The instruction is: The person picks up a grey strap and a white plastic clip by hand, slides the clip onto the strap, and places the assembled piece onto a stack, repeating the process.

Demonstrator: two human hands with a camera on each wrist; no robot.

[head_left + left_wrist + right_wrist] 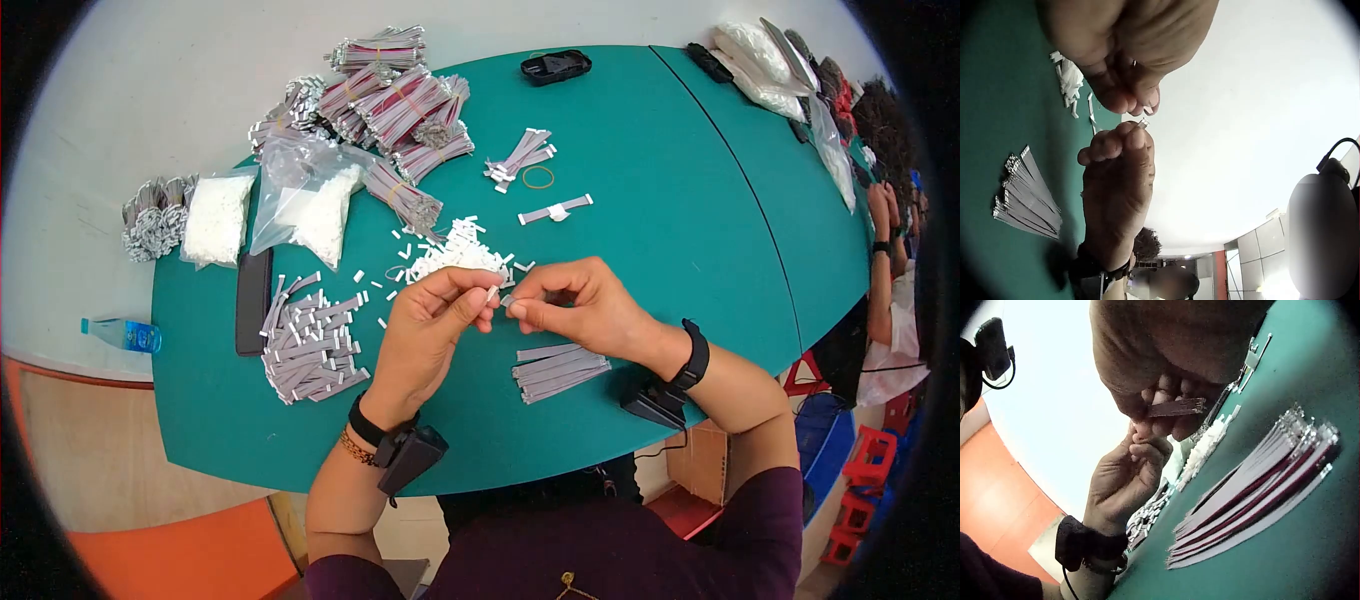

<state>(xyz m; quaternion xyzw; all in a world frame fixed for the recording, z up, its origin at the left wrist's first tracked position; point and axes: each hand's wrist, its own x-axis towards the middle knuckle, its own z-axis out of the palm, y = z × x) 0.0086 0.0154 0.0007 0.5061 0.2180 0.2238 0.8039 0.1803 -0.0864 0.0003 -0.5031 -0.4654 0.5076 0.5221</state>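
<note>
My left hand [425, 325] pinches a small white connector housing [492, 293] between thumb and fingertip. Facing it, my right hand [590, 312] pinches a short grey flat ribbon cable [1175, 407] with bare metal terminals at its ends. One terminal end [1142, 123] pokes out between the right thumb and forefinger, close to the left fingertips. Most of the cable lies under the right palm, hidden in the head view. Behind the hands spreads a loose heap of white housings [455, 250]. Below the right hand lies a row of grey cables [562, 372].
Cables with white ends [315, 345] lie in a pile at left. Bundled cables [400, 105] and bags of white pieces [218, 218] crowd the back left. A rubber band [538, 177], a small cable group [520, 158] and a black object [556, 67] sit farther back.
</note>
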